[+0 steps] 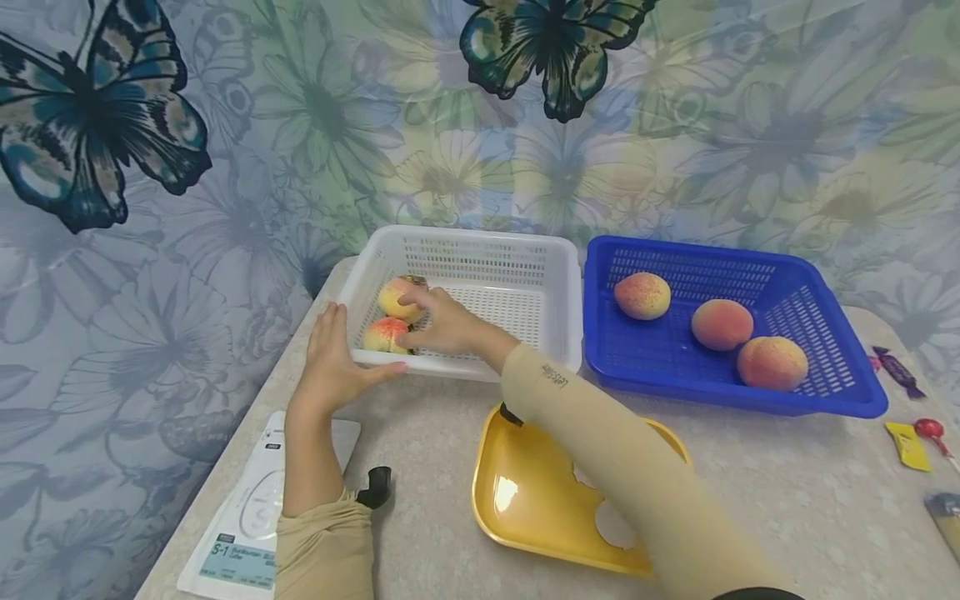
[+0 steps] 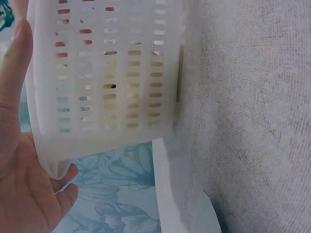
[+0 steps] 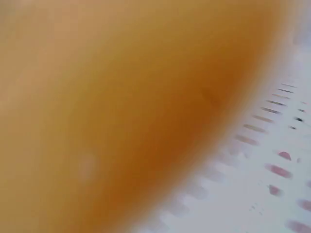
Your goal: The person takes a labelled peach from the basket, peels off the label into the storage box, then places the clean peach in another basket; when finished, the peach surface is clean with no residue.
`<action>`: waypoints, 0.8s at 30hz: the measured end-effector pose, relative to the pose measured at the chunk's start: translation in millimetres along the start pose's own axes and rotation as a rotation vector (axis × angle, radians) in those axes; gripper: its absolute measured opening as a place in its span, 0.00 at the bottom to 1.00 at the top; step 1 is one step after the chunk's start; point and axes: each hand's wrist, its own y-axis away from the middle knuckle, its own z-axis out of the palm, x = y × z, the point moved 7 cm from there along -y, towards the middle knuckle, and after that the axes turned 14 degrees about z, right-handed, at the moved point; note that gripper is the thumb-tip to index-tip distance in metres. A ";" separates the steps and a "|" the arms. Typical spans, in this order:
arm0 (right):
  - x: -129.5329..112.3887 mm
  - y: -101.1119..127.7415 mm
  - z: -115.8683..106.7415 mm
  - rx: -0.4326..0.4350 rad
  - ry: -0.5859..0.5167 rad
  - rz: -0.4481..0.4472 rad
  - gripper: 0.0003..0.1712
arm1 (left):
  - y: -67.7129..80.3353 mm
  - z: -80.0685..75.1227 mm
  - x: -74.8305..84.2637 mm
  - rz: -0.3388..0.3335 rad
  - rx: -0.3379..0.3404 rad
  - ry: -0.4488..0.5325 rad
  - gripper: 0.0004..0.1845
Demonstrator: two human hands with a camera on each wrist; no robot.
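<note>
The right hand (image 1: 442, 321) gripped a peach (image 1: 399, 297) inside the white basket (image 1: 540, 250), the flat, open left hand (image 1: 333, 362) steadying its rim; lifting out seemed next.

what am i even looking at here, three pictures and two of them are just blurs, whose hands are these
These are a person's two bare hands, filmed by three cameras at once. The wide picture comes from a camera on the head, looking down at a pale speckled table. The other two come from cameras on the wrists, so close that things blur.

The left hand rests with straight fingers against the near corner of a white slotted plastic basket; the left wrist view shows that same basket wall. The right hand reaches into it and touches two yellow-red peaches. The orange blur in the right wrist view is probably one of them.

Beside it stands a blue plastic basket with three more peaches, and nearer lies a yellow plastic tray.
</note>
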 end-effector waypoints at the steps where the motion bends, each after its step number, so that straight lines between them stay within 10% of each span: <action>1: -2.1 1.8 -1.4 -0.007 0.012 0.002 0.39 | 0.1 -0.1 0.4 -0.001 -0.001 0.001 0.71; 24: -15.4 -22.5 14.2 0.025 0.083 0.057 0.34 | 3.8 0.0 0.3 0.007 0.009 -0.006 0.71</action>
